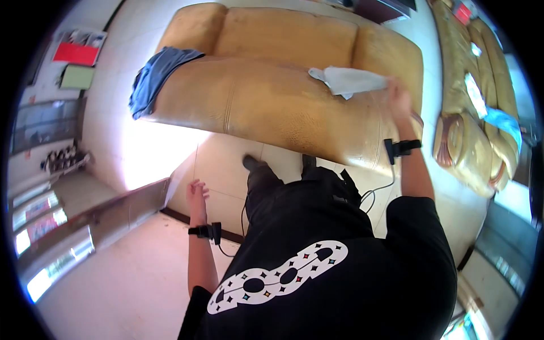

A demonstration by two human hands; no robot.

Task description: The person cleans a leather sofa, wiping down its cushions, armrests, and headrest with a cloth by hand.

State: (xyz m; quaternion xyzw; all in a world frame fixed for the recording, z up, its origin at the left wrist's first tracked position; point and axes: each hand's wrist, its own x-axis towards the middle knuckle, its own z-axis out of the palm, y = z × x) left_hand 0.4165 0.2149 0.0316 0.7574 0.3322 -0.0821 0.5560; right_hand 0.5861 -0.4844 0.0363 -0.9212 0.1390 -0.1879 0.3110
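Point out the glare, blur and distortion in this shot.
Head view: a wide-angle bend bows the brown sofa, and the corners go black; glare burns out the floor by the blue-grey cloth; the right hand looks soft and slightly smeared at the pale cloth.

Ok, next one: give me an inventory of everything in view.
near sofa: one, tan, ahead
far sofa: one, tan, right edge
pale cloth: one, light grey, near sofa's seat
dark cloth: one, blue-grey, near sofa's left end
red panel: one, red, upper left
blue item: one, blue, on far sofa
floor: one, pale, below
small background items: too blurred to count
wrist straps: two, black, wrists
right hand: one, bare, gripping pale cloth
left hand: one, bare, empty
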